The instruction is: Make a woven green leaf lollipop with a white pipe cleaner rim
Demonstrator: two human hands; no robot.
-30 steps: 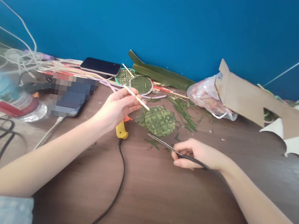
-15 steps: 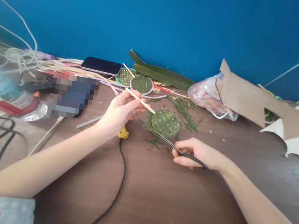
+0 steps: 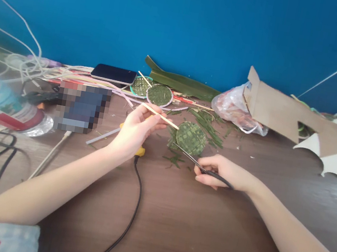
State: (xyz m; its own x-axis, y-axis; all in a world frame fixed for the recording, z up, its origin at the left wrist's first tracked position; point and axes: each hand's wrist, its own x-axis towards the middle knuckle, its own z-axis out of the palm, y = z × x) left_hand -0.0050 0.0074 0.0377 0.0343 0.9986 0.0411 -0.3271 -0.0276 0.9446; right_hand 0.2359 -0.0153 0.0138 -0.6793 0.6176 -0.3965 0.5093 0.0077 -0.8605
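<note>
Pinched in the fingers of my left hand (image 3: pixel 142 128) is a thin pale wooden stick (image 3: pixel 161 116). At its right end a round fan (image 3: pixel 191 138) woven from green leaf strips is attached, held above the table with its face toward me. My right hand (image 3: pixel 217 171) is closed round the dark handle of a pair of scissors (image 3: pixel 204 170). The scissor blades point up and left to the fan's lower left edge, where loose strip ends stick out. Whether the blades are parted I cannot make out. Cut green scraps (image 3: pixel 174 160) lie below the fan.
Two finished-looking round woven fans (image 3: pixel 160 95) rest at the back beside a black phone (image 3: pixel 114 74) and a long leaf (image 3: pixel 185 84). A plastic bag (image 3: pixel 231 106) and cardboard (image 3: pixel 275 110) stand back right. A bottle (image 3: pixel 11 107) and cables are at left. A yellow tool (image 3: pixel 140 151) with a black cord lies behind my left hand.
My left hand has shifted slightly right and down, carrying the stick and woven fan with it. The right hand and scissors have stayed nearly in place.
</note>
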